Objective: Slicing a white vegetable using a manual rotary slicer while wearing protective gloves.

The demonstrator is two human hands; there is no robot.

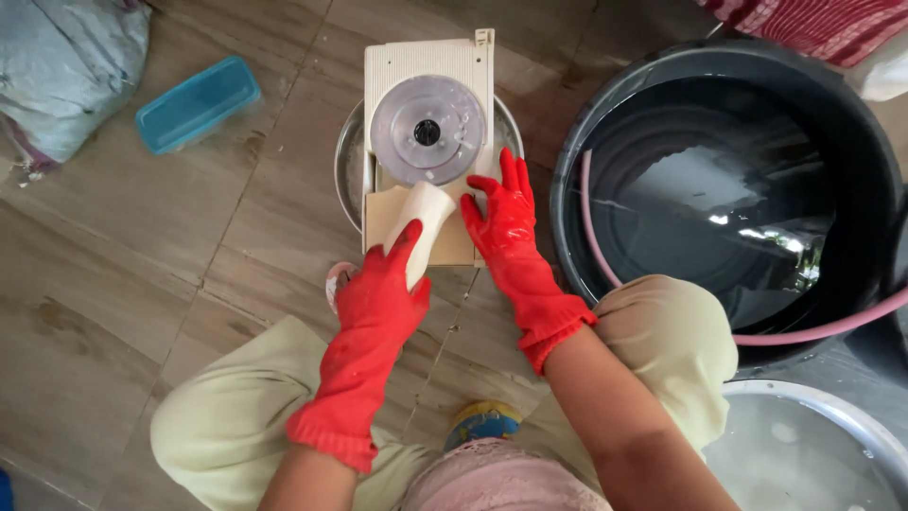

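Squatting on the tiled floor [113,284], the person wears two red rubber gloves. One left hand [383,284] is wrapped around a single pale, peeled vegetable piece [423,222], pressing its end onto a cream slicer board [426,142] at twelve o'clock from the knees. One right hand [501,213] lies flat with fingers spread on the board's edge, just beside the vegetable, gripping nothing. The board carries one round clear cutting disc [427,130] and rests across one metal bowl [348,161]. At two o'clock stands one large black tub [662,66] of water with one pink hose [591,227] looped inside. At five o'clock, one white basin [832,407] shows partly. At ten o'clock lies one blue lidded container [197,102], near a grey sack [66,66].
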